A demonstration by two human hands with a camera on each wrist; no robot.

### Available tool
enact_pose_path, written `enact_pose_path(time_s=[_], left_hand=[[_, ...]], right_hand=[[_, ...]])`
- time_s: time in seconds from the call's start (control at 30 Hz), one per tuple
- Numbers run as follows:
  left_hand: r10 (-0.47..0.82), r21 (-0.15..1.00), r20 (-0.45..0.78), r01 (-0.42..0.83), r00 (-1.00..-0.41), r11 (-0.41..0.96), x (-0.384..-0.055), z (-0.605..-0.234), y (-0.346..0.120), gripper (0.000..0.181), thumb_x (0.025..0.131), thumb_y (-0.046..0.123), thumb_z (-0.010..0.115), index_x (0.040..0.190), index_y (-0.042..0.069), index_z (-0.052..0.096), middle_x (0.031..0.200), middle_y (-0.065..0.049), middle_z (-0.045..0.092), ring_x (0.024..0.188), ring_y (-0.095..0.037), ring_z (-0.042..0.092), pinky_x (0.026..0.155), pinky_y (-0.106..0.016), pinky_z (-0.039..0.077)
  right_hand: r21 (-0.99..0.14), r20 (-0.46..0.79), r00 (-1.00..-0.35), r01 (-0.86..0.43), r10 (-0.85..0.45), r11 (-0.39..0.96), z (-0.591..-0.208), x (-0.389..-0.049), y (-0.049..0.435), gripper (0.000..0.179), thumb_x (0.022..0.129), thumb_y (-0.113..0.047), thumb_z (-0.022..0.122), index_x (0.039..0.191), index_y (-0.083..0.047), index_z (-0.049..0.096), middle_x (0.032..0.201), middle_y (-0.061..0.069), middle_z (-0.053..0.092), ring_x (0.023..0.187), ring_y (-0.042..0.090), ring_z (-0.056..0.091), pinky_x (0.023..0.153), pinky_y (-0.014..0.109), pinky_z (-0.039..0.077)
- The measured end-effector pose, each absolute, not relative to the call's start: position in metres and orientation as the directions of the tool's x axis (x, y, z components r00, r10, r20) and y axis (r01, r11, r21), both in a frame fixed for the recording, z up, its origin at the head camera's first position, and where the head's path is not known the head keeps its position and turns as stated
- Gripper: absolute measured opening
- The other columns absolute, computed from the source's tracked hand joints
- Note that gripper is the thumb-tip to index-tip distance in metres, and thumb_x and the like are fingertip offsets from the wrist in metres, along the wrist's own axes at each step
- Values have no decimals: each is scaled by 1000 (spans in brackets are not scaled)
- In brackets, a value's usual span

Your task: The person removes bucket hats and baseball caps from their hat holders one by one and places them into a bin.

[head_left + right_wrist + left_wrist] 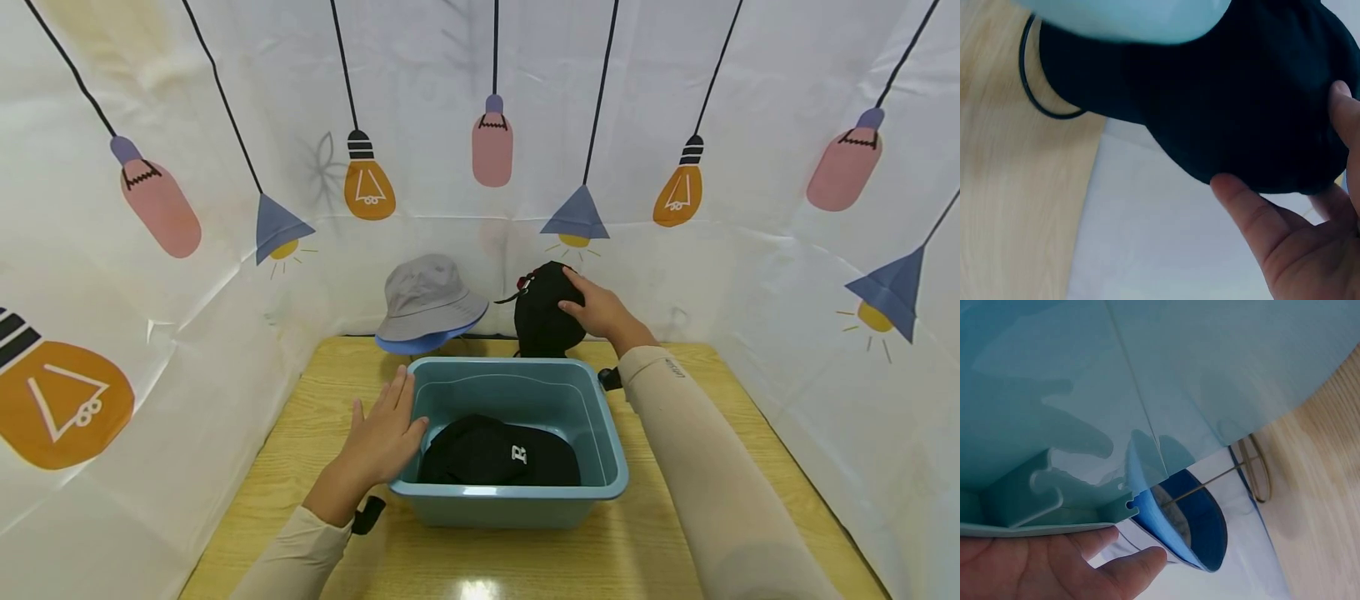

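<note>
A blue-green plastic bin (510, 504) stands on the table, with a black cap (480, 454) bearing a white letter inside it. My left hand (382, 437) rests along the bin's left rim, fingers extended; in the left wrist view those fingers (1129, 572) lie under the rim's edge. Behind the bin, my right hand (600, 312) holds the crown of a second black cap (543, 312). The right wrist view shows fingers (1244, 209) spread around this cap's crown (1229, 112), brim toward the table. Part of the cap is hidden behind the bin.
A grey bucket hat (431, 292) with a blue underside sits on a wire stand (1257, 469) at the back left. A black wire loop (1025, 75) shows beneath the held cap. Printed white sheeting (442, 100) encloses the wooden table (292, 467) behind and at both sides.
</note>
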State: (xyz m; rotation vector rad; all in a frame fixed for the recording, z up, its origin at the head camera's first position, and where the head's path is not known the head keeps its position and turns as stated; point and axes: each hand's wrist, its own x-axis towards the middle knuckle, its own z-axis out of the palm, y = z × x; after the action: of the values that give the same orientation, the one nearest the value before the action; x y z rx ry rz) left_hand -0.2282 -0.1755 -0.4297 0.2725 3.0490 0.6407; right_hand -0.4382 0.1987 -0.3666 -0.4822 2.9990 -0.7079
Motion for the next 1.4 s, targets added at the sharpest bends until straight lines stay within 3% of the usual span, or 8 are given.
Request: enact_pose_path(time_s=[0.17,0.4,0.93,1.4], left_hand=[[172,410,20,165,-985,897,-229,-431,-176,76,108,44,42,167,8,10,176,-7,-1,160,-41,13,117,-79,-3],[167,419,25,162,-986,893,-229,-433,-175,76,108,45,41,167,8,12,176,-7,-1,160,-41,12,117,-78,-4],[170,420,25,164,-985,893,-227,-429,-175,75,109,45,40,167,7,11,175,-6,-1,160,-40,14,117,-79,-2],[171,403,18,164,-985,900,-229,-431,-175,75,109,45,40,167,9,9,175,-4,-3,160,-38,14,117,-79,-3]], right_hand=[[-437,24,-956,-274,-293,857,-363,-433,200,70,112,-36,43,168,-14,8,173,19,14,156,45,20,126,60,20],[-401,46,-955,-288,-295,870,-364,-435,201,62,114,-31,38,167,-10,14,171,20,19,154,46,25,125,58,22],[-345,141,-962,-271,-236,899,-364,-435,201,49,113,-27,42,158,-8,42,156,25,47,140,49,47,116,60,39],[-349,242,-953,-260,-181,900,-355,-436,200,48,114,-29,39,158,-11,45,151,26,52,136,50,51,114,63,39]])
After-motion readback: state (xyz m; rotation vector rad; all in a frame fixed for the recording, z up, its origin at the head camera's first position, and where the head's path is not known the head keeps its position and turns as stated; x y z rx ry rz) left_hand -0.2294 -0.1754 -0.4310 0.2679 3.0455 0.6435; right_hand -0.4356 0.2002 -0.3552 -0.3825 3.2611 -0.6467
